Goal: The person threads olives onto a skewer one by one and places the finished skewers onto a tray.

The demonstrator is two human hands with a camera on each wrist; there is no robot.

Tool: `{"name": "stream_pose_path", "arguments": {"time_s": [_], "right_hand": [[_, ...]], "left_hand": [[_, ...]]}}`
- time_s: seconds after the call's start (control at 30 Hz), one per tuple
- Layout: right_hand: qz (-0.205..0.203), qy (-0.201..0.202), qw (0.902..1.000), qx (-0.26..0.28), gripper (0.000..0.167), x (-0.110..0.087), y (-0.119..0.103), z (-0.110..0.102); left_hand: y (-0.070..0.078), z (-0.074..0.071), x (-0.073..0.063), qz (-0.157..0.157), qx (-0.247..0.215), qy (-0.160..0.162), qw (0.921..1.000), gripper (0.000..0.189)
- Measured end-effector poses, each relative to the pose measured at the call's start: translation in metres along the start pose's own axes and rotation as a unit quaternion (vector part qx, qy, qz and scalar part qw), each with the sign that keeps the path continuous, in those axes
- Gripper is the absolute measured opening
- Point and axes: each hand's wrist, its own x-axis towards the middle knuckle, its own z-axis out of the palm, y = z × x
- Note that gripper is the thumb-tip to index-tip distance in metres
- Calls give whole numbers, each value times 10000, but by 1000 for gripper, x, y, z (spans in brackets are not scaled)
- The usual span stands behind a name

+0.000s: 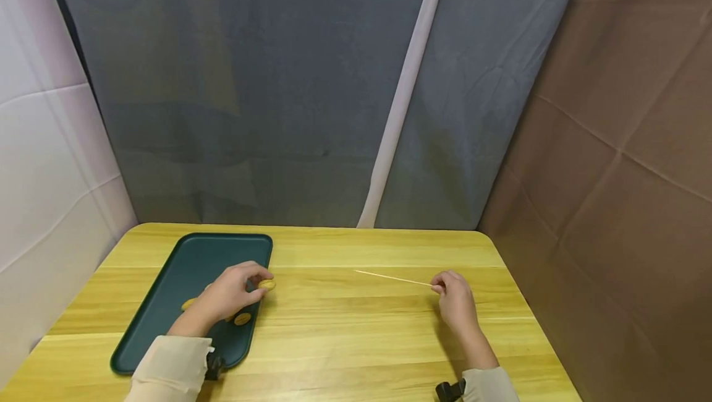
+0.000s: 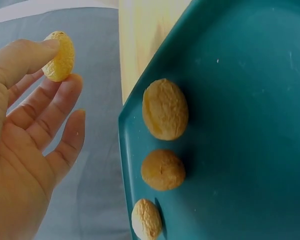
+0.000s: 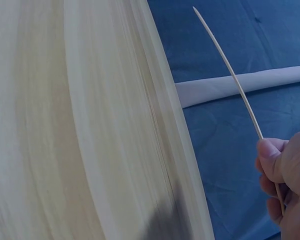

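Observation:
My left hand (image 1: 230, 290) pinches a small wrinkled yellow oval fruit (image 2: 61, 55) between thumb and fingertips, over the right edge of the dark green tray (image 1: 189, 266). The ring and little fingers stay spread away from it in the left wrist view. Several similar browner wrinkled fruits (image 2: 165, 109) lie on the tray below that hand, partly hidden by it in the head view. Over the right side of the table, my right hand (image 1: 457, 303) grips a thin wooden skewer (image 3: 230, 67) near one end. Its bare pointed tip extends leftward, toward the left hand.
The wood-grain table (image 1: 356, 340) has rounded back corners. A grey cloth (image 1: 278, 93) with a pale strip (image 1: 400, 99) hangs behind it. White cloth (image 1: 50, 161) stands on the left, brown cloth (image 1: 623, 204) on the right. Dark wrist cameras sit at both cuffs.

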Motion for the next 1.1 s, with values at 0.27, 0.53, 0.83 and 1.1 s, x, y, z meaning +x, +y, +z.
{"name": "stream_pose_path", "arguments": {"time_s": [0.27, 0.53, 0.83, 1.1], "right_hand": [[20, -147, 9999, 69, 10, 1, -6, 6], [-17, -169, 9997, 199, 10, 1, -11, 9], [34, -254, 9994, 218, 9, 1, -15, 10], [-40, -262, 9992, 304, 10, -1, -16, 13]], "left_hand": [[4, 3, 5, 18, -54, -46, 10000, 21], [6, 7, 6, 158, -192, -19, 9997, 22], [8, 8, 7, 72, -230, -44, 9997, 22], [10, 13, 6, 119, -291, -64, 9995, 21]]}}
